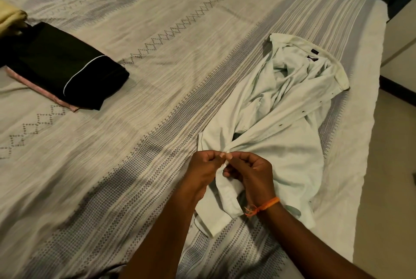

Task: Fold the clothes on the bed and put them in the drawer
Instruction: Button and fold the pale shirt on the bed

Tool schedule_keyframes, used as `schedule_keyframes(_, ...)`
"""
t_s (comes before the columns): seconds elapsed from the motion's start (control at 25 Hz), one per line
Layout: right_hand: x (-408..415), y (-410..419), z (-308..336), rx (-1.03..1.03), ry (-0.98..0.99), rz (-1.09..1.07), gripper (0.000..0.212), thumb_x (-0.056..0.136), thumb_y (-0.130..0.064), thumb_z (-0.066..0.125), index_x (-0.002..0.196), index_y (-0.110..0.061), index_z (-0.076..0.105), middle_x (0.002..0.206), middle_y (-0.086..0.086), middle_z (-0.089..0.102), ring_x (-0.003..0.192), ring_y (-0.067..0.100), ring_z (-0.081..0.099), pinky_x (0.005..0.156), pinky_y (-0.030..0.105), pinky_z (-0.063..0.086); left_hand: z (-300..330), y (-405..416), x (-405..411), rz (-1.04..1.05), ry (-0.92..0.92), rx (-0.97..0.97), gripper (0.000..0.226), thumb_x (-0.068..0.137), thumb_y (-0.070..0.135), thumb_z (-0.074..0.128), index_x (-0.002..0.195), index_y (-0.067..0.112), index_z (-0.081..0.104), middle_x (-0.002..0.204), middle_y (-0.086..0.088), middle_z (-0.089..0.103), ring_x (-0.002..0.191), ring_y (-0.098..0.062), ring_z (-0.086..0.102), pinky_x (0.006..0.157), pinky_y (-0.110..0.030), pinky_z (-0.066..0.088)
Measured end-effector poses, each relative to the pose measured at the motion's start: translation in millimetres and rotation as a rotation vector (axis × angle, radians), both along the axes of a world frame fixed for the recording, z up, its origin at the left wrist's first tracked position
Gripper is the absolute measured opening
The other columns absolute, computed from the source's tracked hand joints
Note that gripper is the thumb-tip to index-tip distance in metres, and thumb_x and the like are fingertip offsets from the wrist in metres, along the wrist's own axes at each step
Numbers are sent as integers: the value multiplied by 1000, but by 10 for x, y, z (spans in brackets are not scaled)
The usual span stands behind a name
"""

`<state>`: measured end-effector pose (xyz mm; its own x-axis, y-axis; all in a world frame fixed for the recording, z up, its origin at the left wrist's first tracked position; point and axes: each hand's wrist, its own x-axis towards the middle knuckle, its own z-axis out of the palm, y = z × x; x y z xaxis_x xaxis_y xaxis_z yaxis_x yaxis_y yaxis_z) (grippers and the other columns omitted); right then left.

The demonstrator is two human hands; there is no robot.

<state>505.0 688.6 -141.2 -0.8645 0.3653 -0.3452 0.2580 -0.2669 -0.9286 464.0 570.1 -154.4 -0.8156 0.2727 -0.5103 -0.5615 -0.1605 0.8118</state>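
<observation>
The white shirt point(279, 121) is lying crumpled on the bed point(157, 65), stretching away from my fingers toward its collar at the far end, with its button placket running diagonally just beyond them. I am seeing my left hand point(202, 173) and my right hand point(252, 175) meeting at the shirt's near edge, the fingers point(234, 157) of both curling and pinching a small bunch of the fabric between them. A cuffed sleeve end is hanging just below my fingers, lying between my two wrists. An orange thread band point(263, 205) is sitting on my right wrist. Well to the left of my fingers and farther off, a folded black garment point(67, 65) with white piping is resting on top of a folded pink garment point(40, 92). Beyond that stack, at the left edge, a pale yellow cloth point(10, 18) is peeking in. To the right of my fingers, past the bed's edge, the floor point(391, 166) is showing. Nothing is lying between my fingers and the shirt.
</observation>
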Motion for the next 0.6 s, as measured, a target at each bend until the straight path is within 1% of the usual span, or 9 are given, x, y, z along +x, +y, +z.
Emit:
schedule_keyframes(0.04, 16, 18, -13, -6, -18, -6, 10, 80, 0, 74, 88, 6, 72, 68, 24, 65, 58, 29, 62, 60, 32, 56, -16, 30, 19, -11, 58, -83, 19, 96, 8, 58, 82, 9, 71, 77, -7, 71, 75, -15, 66, 71, -24, 55)
schedule_keyframes(0.12, 25, 44, -37, -34, -48, 19, 11, 81, -2, 72, 89, 6, 72, 69, 23, 66, 61, 30, 63, 62, 33, 57, -44, 56, 46, -30, 102, -137, 21, 96, 10, 57, 81, 11, 71, 76, -3, 71, 75, -10, 66, 71, -20, 53)
schedule_keyframes(0.2, 17, 73, -54, -100, -76, 54, 9, 83, -1, 69, 89, 5, 71, 69, 18, 67, 61, 27, 62, 63, 31, 58, -62, 37, 67, -48, 71, -76, 19, 97, 12, 57, 87, 5, 71, 76, -5, 71, 74, -11, 65, 70, -21, 53)
schedule_keyframes(0.28, -3, 89, -66, -169, -100, 71, 8, 84, 1, 65, 91, 4, 68, 70, 15, 67, 59, 22, 61, 62, 28, 58, -75, -1, 94, -39, 3, 39, 19, 97, 13, 57, 92, 0, 70, 77, -11, 69, 73, -19, 62, 71, -28, 53)
schedule_keyframes(0.36, -15, 87, -88, -199, -101, 71, 12, 85, 2, 63, 96, 5, 66, 74, 15, 66, 59, 20, 62, 61, 26, 58, -93, -33, 91, -14, -68, 117, 18, 96, 12, 57, 95, -1, 70, 83, -18, 68, 75, -25, 62, 79, -37, 53)
schedule_keyframes(0.4, -16, 90, -103, -193, -96, 64, 13, 86, 2, 62, 98, 6, 66, 75, 16, 66, 59, 20, 62, 60, 26, 57, -112, -36, 83, -6, -85, 122, 18, 96, 10, 57, 97, -1, 70, 86, -21, 69, 78, -27, 64, 83, -40, 53)
schedule_keyframes(0.44, -10, 88, -114, -172, -90, 53, 12, 87, 2, 62, 98, 6, 66, 73, 17, 66, 58, 20, 62, 60, 26, 57, -120, -34, 77, -3, -92, 115, 18, 96, 8, 55, 98, -1, 70, 89, -22, 70, 80, -28, 65, 85, -41, 53)
schedule_keyframes(0.52, 5, 73, -122, -109, -79, 36, 8, 88, 4, 62, 95, 4, 67, 67, 16, 66, 57, 21, 63, 59, 26, 57, -93, -39, 67, 18, -106, 126, 20, 95, 4, 51, 97, -2, 70, 90, -22, 70, 80, -28, 65, 80, -37, 53)
schedule_keyframes(0.6, 15, 58, -105, -60, -62, 32, 7, 88, 4, 63, 93, 2, 67, 64, 15, 66, 56, 21, 64, 58, 27, 58, -57, -65, 45, 24, -125, 177, 23, 96, 1, 48, 94, -2, 71, 88, -21, 70, 77, -27, 65, 77, -35, 52)
